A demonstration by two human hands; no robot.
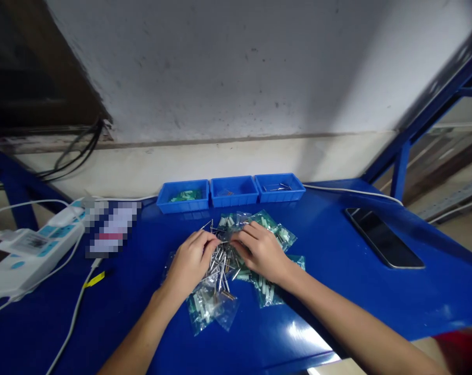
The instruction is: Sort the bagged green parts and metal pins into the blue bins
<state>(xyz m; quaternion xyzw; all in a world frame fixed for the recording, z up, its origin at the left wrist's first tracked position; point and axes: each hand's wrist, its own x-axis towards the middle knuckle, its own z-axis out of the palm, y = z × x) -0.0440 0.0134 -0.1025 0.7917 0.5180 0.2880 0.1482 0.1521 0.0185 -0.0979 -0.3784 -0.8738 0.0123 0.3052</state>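
Over a heap of thin metal pins (221,266), my left hand (191,261) and my right hand (262,251) face each other with fingertips pinched. A thin metal pin (225,241) shows between them, and each hand seems to grip one end of it. Under and around the heap lie clear plastic bags with pale, white-green pieces: one bag (205,308) in front, another bag (267,291) below my right hand, and a further bag (285,235) behind it. What lies under my fingers is hidden.
Along the wall stand three blue bins: the left bin (163,204) holds green bags, the middle bin (236,199) a few small bits, the right bin (283,197) thin pins. A phone (383,238) lies right; a power strip (36,255) with white cables sits left.
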